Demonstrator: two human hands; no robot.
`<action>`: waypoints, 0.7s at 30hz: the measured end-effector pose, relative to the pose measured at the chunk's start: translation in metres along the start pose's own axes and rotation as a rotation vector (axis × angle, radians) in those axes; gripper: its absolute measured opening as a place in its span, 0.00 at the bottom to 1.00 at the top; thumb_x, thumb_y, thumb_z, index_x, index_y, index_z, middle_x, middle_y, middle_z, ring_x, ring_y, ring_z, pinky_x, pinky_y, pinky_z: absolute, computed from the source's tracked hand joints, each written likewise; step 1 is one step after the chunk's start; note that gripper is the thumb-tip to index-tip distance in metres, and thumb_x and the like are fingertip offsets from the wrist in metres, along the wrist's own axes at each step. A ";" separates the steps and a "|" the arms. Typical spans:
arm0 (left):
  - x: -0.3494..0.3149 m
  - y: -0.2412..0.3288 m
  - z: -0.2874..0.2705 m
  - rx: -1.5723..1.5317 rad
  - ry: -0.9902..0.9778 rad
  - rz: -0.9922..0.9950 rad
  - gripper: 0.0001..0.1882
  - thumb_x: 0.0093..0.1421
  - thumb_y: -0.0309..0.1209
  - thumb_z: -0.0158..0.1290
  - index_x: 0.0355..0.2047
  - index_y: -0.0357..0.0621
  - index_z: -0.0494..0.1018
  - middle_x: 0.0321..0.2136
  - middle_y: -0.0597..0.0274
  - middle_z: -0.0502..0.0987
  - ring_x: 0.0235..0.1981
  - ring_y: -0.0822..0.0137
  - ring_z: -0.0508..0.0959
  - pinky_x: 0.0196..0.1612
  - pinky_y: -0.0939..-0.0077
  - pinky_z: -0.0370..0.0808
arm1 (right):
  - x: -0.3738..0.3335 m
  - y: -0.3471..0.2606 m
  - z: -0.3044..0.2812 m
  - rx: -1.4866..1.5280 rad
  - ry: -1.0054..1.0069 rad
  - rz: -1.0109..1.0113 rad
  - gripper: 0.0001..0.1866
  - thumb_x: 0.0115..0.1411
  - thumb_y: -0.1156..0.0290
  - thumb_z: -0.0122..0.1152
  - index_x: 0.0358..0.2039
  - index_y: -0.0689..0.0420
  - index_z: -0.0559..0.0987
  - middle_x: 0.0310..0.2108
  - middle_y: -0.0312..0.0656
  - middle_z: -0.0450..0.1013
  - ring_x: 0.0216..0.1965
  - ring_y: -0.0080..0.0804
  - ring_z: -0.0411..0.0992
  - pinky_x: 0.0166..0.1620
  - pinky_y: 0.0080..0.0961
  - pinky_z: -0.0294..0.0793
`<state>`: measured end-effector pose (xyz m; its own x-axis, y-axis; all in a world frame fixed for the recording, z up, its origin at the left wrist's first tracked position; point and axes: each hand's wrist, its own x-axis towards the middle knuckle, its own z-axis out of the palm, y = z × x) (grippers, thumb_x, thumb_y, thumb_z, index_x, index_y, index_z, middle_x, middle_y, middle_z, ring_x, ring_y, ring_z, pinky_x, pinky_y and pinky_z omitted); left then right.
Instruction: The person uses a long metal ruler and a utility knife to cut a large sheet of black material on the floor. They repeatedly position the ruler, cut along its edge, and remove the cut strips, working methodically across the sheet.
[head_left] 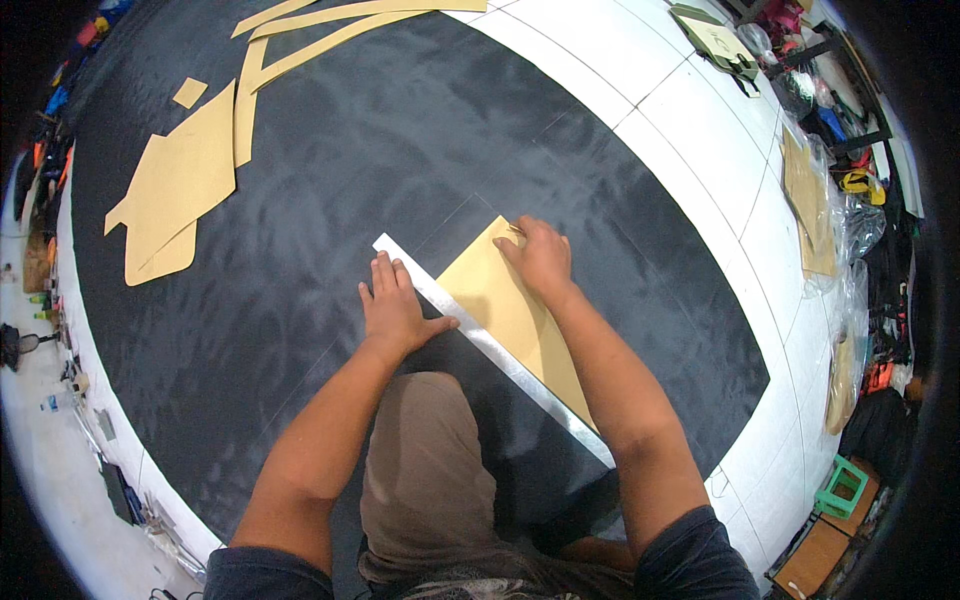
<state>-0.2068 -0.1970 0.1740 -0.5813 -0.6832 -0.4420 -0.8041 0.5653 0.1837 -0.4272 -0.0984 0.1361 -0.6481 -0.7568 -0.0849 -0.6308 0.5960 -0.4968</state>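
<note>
A long silver metal ruler (500,358) lies slantwise across the black sheet (600,200). My left hand (393,312) presses down on its upper part, thumb and fingers spread. Along the ruler's right edge lies a tan paper pattern piece (510,310), which partly shows between my forearms. My right hand (540,258) is closed at the top corner of that piece, fingertips pinched around a small thin thing whose kind is too small to make out. Faint pale lines mark the black sheet around the ruler and pattern piece.
More tan pattern pieces (190,175) and long paper strips (330,20) rest on the sheet at the far left. White floor tiles (690,150) surround it. To the right are a green bag (715,45), plastic-wrapped paper pieces (808,205) and a green stool (843,487).
</note>
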 end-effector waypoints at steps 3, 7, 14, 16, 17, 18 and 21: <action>0.000 0.000 0.001 -0.012 0.004 0.001 0.70 0.40 0.60 0.73 0.69 0.25 0.49 0.72 0.35 0.45 0.75 0.43 0.46 0.71 0.39 0.53 | 0.001 0.000 -0.002 -0.011 0.001 -0.006 0.20 0.55 0.54 0.70 0.43 0.53 0.82 0.42 0.45 0.80 0.46 0.46 0.77 0.49 0.46 0.70; -0.002 -0.001 -0.002 -0.036 0.006 0.009 0.70 0.40 0.60 0.73 0.69 0.24 0.49 0.72 0.34 0.45 0.75 0.42 0.46 0.71 0.38 0.53 | -0.002 -0.001 0.001 0.002 0.036 -0.034 0.19 0.56 0.55 0.70 0.42 0.53 0.82 0.42 0.44 0.80 0.46 0.46 0.78 0.49 0.46 0.70; 0.000 -0.004 0.004 -0.026 0.071 0.058 0.70 0.39 0.63 0.72 0.66 0.22 0.53 0.70 0.30 0.48 0.73 0.39 0.50 0.69 0.36 0.55 | 0.024 0.024 -0.025 -0.139 0.245 -0.108 0.18 0.59 0.57 0.69 0.38 0.59 0.81 0.47 0.50 0.77 0.52 0.49 0.73 0.51 0.46 0.71; -0.001 -0.002 0.003 -0.026 0.074 0.060 0.70 0.39 0.64 0.72 0.67 0.22 0.53 0.70 0.30 0.49 0.73 0.39 0.50 0.69 0.35 0.55 | 0.030 0.028 -0.028 -0.142 0.432 -0.189 0.18 0.63 0.57 0.65 0.37 0.62 0.80 0.48 0.52 0.75 0.54 0.51 0.71 0.52 0.46 0.70; -0.001 -0.002 0.004 -0.026 0.074 0.062 0.70 0.39 0.64 0.72 0.67 0.22 0.53 0.70 0.30 0.49 0.73 0.39 0.50 0.69 0.35 0.55 | 0.027 0.020 -0.019 0.020 0.391 -0.181 0.18 0.65 0.57 0.62 0.37 0.63 0.80 0.48 0.54 0.75 0.53 0.52 0.71 0.52 0.47 0.70; 0.001 -0.003 0.009 -0.012 0.076 0.054 0.70 0.38 0.65 0.71 0.67 0.23 0.53 0.71 0.32 0.49 0.73 0.40 0.50 0.69 0.35 0.54 | 0.020 0.006 -0.007 0.175 0.349 -0.172 0.19 0.67 0.57 0.59 0.36 0.64 0.80 0.47 0.55 0.75 0.52 0.54 0.71 0.53 0.47 0.70; -0.003 -0.007 0.004 0.007 0.009 0.009 0.72 0.40 0.67 0.69 0.69 0.24 0.50 0.72 0.33 0.45 0.75 0.43 0.45 0.71 0.38 0.51 | -0.014 -0.047 0.013 0.298 -0.001 -0.121 0.22 0.73 0.57 0.48 0.38 0.65 0.80 0.43 0.59 0.77 0.47 0.59 0.75 0.52 0.47 0.72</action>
<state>-0.1986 -0.1971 0.1709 -0.5897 -0.6819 -0.4328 -0.7979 0.5747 0.1817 -0.3828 -0.1192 0.1498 -0.5759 -0.8175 -0.0103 -0.5506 0.3972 -0.7342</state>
